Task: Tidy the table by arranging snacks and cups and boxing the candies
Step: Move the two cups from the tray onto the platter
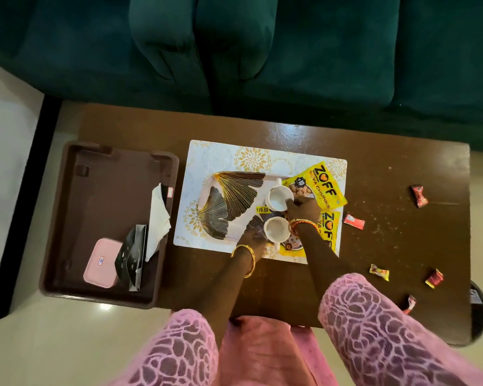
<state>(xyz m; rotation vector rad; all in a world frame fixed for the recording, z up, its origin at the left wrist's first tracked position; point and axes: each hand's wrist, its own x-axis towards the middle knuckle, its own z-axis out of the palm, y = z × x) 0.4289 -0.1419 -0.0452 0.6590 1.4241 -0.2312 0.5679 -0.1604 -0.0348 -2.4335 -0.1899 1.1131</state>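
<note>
A decorated tray (232,201) with gold and black leaf patterns lies on a white placemat (221,157). Two white cups stand at its right end: the far cup (278,197) and the near cup (275,229). My right hand (303,206) grips the rim of the far cup. My left hand (253,238) rests on the tray's near edge beside the near cup. Two yellow snack packets lie under my right arm, the upper one (322,185) and the lower one (329,227). Several wrapped candies are scattered on the right, among them one (418,195), another (354,221) and a third (379,272).
A brown plastic bin (95,190) left of the brown table (388,162) holds a pink box (100,261), a black packet (131,254) and white tissue (158,215). A dark green sofa (262,51) stands behind the table.
</note>
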